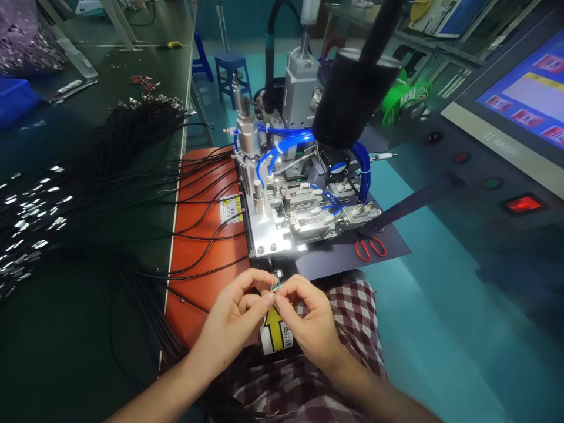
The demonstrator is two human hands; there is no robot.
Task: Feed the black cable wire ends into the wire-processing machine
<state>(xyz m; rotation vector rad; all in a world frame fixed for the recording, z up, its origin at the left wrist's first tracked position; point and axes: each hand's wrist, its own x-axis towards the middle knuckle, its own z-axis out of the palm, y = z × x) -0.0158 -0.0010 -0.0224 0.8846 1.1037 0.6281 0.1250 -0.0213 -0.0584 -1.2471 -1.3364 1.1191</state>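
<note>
My left hand (233,320) and my right hand (311,320) meet in front of me, just below the front edge of a small metal machine (299,205). Both pinch the end of a thin cable (275,288) with fine coloured wires showing between the fingertips. The cable's black length is hidden under my left hand. A yellow arrow sticker (275,332) shows between my wrists. My checked clothing (352,317) lies under my right hand.
Many black cables (110,170) with metal-tipped ends spread over the dark bench at left and across an orange pad (207,252). Red-handled scissors (370,247) lie right of the machine. A control panel with a lit red switch (522,204) and a screen (529,94) stands at right.
</note>
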